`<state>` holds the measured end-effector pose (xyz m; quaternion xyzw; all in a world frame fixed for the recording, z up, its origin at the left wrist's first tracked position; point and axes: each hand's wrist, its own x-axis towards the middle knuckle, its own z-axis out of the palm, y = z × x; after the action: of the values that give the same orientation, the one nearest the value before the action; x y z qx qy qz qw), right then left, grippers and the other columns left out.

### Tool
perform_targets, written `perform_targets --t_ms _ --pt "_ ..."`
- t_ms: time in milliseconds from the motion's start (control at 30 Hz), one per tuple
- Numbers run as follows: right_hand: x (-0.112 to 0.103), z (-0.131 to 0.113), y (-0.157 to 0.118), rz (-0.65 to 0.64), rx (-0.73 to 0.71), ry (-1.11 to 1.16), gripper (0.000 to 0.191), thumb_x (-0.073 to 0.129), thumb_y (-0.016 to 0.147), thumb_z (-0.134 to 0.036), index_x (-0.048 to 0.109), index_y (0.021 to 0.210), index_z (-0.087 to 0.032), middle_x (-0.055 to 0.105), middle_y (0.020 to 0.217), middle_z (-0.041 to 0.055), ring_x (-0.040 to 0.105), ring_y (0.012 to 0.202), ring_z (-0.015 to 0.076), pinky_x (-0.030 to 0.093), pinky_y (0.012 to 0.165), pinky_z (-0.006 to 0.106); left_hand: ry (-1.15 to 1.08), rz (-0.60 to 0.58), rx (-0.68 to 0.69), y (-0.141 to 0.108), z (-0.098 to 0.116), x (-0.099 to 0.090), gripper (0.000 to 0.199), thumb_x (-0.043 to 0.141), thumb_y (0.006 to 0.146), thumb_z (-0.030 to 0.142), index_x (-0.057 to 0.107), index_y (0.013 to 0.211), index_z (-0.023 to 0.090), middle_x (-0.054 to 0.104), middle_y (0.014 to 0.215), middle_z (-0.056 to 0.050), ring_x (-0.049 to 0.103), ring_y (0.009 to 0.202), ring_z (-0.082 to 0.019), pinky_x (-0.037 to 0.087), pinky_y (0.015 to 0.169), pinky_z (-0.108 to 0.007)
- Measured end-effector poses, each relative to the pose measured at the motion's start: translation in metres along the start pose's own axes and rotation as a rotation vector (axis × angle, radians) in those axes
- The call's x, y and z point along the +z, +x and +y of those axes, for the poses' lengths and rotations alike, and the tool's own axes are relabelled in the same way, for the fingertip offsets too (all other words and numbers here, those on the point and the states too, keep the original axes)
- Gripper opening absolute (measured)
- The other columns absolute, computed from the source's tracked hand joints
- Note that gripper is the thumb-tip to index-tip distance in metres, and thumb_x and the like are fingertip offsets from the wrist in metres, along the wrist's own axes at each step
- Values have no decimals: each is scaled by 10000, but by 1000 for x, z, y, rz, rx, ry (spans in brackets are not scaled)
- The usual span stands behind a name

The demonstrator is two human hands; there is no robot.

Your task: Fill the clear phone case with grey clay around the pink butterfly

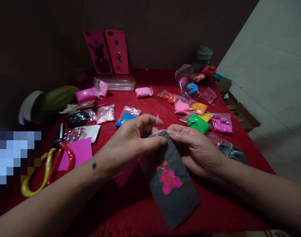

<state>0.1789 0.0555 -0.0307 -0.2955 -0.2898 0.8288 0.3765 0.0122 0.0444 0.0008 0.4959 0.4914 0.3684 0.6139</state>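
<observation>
At the far left, a pair of scissors with red and yellow handles [53, 166] lies beside a square of bright pink sheet [81, 153], neither in use. Behind them, a pink phone case with a brown bear [99, 57] and a pink phone case with a flower [118, 52] stand upright and look finished. Nearer the middle, the person's left hand [134, 138] grips the top of a grey-coated phone case [172, 157], thumb flat on its face and fingers curled around the upper edge. That case is held tilted above the red cloth [140, 210], near its front edge. Its grey layer covers most of the face, and a pink butterfly with orange-red outlines [169, 179] is already on it, complete with antennae. The left margin still looks clear, so edge work seems the likeliest part left. The right hand [199, 149] pinches the upper right corner between thumb and forefinger. Farther right lie a packet of green clay [198, 123] and a packet of dark grey material [231, 153].
</observation>
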Motion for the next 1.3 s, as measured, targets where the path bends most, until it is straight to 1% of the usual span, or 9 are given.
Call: perform_targets --t_ms 133,300,500,700,833,933,1033,1133,1300 --pt "-1 2 0 -11 14 0 123 693 780 -152 624 686 -114 628 655 15 576 582 94 456 585 203 -51 8 -27 0 -2 3 285 720 712 116 556 944 138 621 662 48 559 584 -72 467 559 -178" --pt "0 0 -1 -7 4 2 124 680 790 -146 627 685 -107 634 651 16 582 581 92 462 582 199 -12 -36 -2 1 -1 -2 273 718 737 163 573 967 144 645 710 21 582 626 -91 479 584 -199" --pt "0 0 -2 -2 26 -9 132 693 770 -165 619 671 -119 623 626 10 577 556 101 474 575 218 -23 -47 14 1 -1 -4 281 694 736 146 536 968 154 610 620 43 543 527 -89 469 527 -216" --pt "0 0 -1 10 35 -13 146 718 757 -195 618 674 -128 626 622 8 584 553 104 470 561 211 14 -42 30 0 0 -4 304 698 753 159 527 1005 155 636 691 23 589 600 -110 489 577 -234" --pt "1 0 -1 -1 50 -8 152 724 754 -200 619 670 -129 635 620 13 593 553 107 476 572 217 15 -22 23 -2 2 -4 284 689 762 152 519 989 156 621 653 33 561 573 -97 482 571 -220" --pt "1 0 -2 5 52 -17 159 732 749 -213 620 670 -131 644 634 19 596 567 112 476 587 225 -8 -32 16 -3 3 -6 267 680 766 150 529 986 163 625 674 27 567 594 -102 479 580 -218" --pt "0 1 -2 16 49 -17 164 742 736 -216 618 669 -131 646 639 20 585 570 111 460 582 223 -30 -46 5 -2 2 -6 271 685 765 175 541 996 171 629 693 25 574 595 -108 478 583 -231" --pt "0 1 -2 26 58 -20 166 741 730 -221 616 674 -127 636 642 22 571 578 114 453 596 234 -24 -28 -1 -1 0 -5 283 698 759 200 530 985 175 606 650 40 561 562 -108 468 567 -237" --pt "0 2 -1 32 59 -44 174 740 727 -228 606 670 -132 630 651 27 563 587 122 448 611 249 -32 -27 3 0 0 -4 241 660 769 172 516 962 171 591 650 41 544 564 -101 457 567 -232"
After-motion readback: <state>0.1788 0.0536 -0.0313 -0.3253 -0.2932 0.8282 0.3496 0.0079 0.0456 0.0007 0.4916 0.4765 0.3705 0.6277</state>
